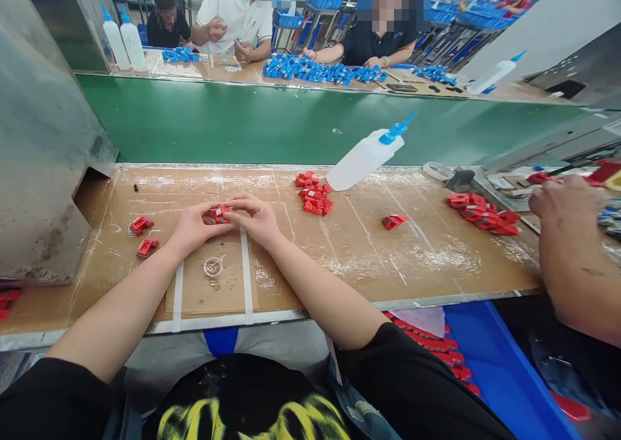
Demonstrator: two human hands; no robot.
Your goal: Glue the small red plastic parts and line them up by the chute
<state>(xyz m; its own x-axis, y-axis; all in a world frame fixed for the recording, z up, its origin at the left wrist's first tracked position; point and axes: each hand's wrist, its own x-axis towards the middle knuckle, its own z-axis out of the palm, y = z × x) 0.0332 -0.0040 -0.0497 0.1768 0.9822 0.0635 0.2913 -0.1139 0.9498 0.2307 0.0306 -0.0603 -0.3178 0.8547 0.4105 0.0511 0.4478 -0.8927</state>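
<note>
A small red plastic piece with grey-white patches (222, 214), perhaps a toy car body, is pinched between my two hands above the worktable. My left hand (196, 226) grips its left side with thumb and fingers. From the right, the closed fingers of my right hand (255, 218) hold the same piece. Just below lies a small round clear dish (213, 267) on a taped cardboard sheet (209, 301). Two similar pieces, one red piece (140, 225) and another red piece (147, 248), lie left of my left hand.
Right of my hands are a red pile (315, 195), a tilted white bottle with blue nozzle (365, 160) and a single red piece (394, 221). Farther right, a co-worker's hand (565, 200) is near a larger red pile (482, 214). A blue bin (490, 343) sits below the table edge.
</note>
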